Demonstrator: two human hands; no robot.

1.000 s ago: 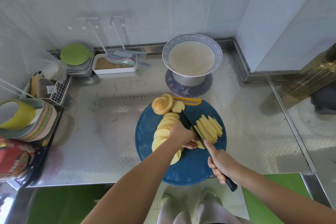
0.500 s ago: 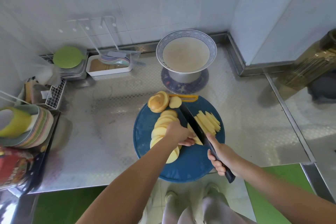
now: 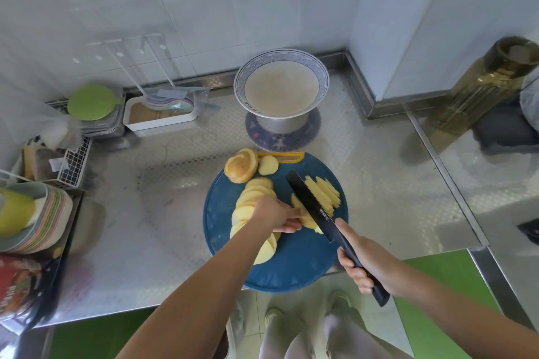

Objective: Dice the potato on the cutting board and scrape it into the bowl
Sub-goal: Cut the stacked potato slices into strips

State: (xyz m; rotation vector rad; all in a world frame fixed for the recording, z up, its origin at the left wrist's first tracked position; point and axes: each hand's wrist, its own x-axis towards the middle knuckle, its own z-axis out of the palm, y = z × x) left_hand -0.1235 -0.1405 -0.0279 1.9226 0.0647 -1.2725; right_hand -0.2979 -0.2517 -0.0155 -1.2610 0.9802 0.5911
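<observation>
- Right hand grips the knife, blade slanting away over the cutting board.
- Left hand pinches potato slices beside the blade.
- Bowl sits well beyond both hands.

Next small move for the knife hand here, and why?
Probably press the knife down through the stack for one more strip cut. The right hand grips the handle, the blade crosses the stack that the left hand holds down, strips lie right of the blade, and whole slices wait on the board. Nothing is diced, so the bowl comes later.
</observation>
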